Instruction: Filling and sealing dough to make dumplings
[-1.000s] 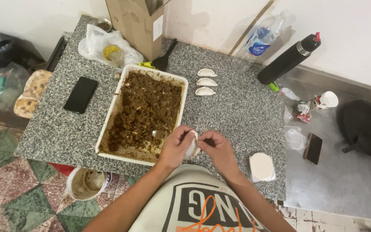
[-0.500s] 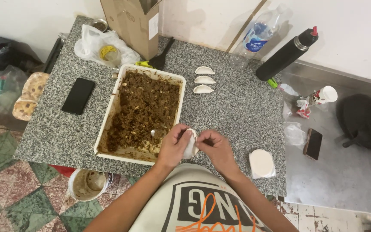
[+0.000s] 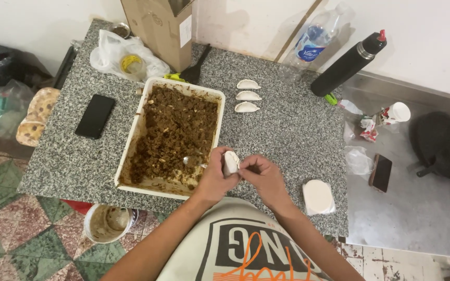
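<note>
Speckled grey granite forms the table, seen from above against a white wall, with a floor of green and pink patterned tiles at lower left. Near the table's front edge, the person's two hands meet around a small, pale, folded round of dough. It sits between them, just right of a large white rectangular baking dish filled with brown minced filling. The dough stands roughly on edge, its long axis running away from the person, with the curved fold facing up.

The left hand is curled closed around the dough's left side, fingers wrapped and gripping it. The right hand is partly closed, its fingertips pinching the dough's right edge. Both hands touch the dough and nearly touch each other. A metal spoon lies in the filling just left of the left hand.

Farther back on the table, three finished half-moon dumplings lie in a short column, well apart from the hands. A stack of round white dough discs rests near the right hand. A black phone lies left of the dish, and a black flask with a red cap lies at the far right corner.
</note>
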